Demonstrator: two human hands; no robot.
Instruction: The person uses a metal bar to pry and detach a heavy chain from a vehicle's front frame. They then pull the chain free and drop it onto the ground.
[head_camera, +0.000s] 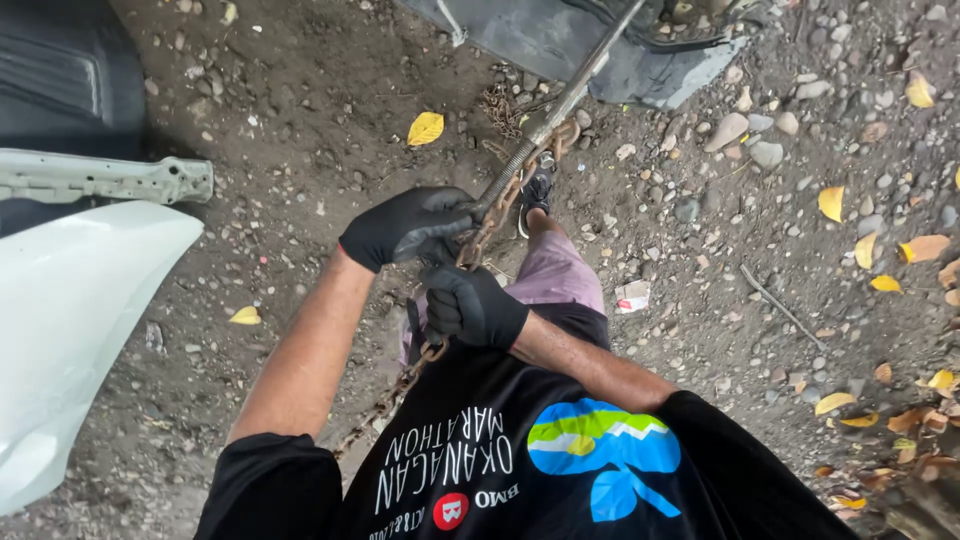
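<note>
Rusty chain (478, 240) looks pretty crusty, pulled tight along a metal bar (560, 105); left hand (408, 226) and right hand (470, 305), both gloved, grip it over gravelly dirt (300, 110) outdoors.

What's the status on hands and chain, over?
Left hand gloved, gripping metal bar. Right hand gloved, closed on rusty chain. Chain taut along bar. Nothing blocking.

Black knitted gloves cover the left hand (412, 225) and right hand (470, 303) on the rusty brown steel chain (487, 226). Beside the chain lie mauve shorts (556, 272); left of it, a glossy white car panel (70, 320); around it, yellow fallen leaves (425, 127).
</note>
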